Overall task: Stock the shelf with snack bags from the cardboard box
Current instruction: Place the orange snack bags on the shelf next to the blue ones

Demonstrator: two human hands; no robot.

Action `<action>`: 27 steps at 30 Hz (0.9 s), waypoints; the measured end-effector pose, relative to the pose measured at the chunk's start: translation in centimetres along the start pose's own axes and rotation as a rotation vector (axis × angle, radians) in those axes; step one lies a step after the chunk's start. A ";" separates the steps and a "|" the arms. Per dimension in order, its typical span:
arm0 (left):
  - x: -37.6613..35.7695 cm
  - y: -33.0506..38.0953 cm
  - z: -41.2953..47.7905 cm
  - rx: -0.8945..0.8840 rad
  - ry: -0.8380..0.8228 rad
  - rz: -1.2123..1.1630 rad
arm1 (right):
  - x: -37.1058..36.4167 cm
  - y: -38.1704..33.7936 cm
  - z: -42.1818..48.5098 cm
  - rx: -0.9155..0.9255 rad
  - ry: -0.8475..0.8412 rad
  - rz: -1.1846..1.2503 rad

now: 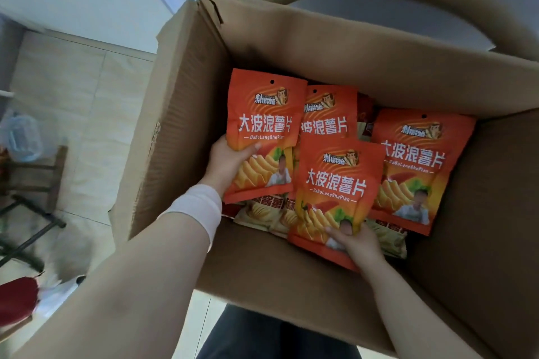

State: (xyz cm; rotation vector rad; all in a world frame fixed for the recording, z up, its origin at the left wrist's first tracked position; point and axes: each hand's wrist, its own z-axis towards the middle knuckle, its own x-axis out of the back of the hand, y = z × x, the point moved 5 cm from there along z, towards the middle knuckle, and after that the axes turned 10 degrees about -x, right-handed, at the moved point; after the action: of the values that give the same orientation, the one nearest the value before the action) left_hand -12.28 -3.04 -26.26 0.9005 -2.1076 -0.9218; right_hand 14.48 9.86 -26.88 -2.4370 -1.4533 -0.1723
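Left hand [230, 163]: grasping the left bag by its left edge, thumb across the printed front.
Right hand [360, 242]: grasping the front bag, pinching its bottom edge.
Wristband [198, 210]: white, on the left wrist.
Left bag [262, 125]: orange, inside the cardboard box, beside its left wall.
Front bag [335, 183]: orange, by the box's near wall, overlapping its neighbours.
Right bag [417, 160]: orange, lying loose toward the right wall.
Rear bag [329, 116]: orange, partly covered, toward the far wall.
Yellow bags [262, 214]: pale, underneath the orange ones.
Cardboard box [320, 46]: open, flaps raised.
Floor [73, 96]: pale tiles, left of the box.
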 end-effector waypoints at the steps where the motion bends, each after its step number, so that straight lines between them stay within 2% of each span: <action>1: 0.2 0.8 -0.7 -0.026 0.009 -0.004 | 0.6 -0.2 -0.6 0.016 0.000 0.022; 6: 1.7 5.6 -5.4 -0.081 0.040 -0.085 | 4.9 -1.6 -5.8 0.175 0.078 0.026; 12: 1.5 14.0 -11.8 -0.191 -0.091 -0.161 | 10.5 -0.2 -16.2 0.302 0.135 0.281; 20: -5.6 22.9 -22.0 -0.441 -0.365 -0.189 | 15.1 10.9 -27.0 0.360 0.435 0.670; 27: -17.6 29.1 -37.3 -0.695 -0.614 -0.127 | 24.0 25.2 -34.6 0.341 0.731 0.956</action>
State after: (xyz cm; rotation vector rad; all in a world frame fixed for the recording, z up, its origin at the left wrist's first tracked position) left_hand 16.78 13.07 11.74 0.4070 -1.9467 -2.0302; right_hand 49.73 7.97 7.11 -2.1435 0.0270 -0.4718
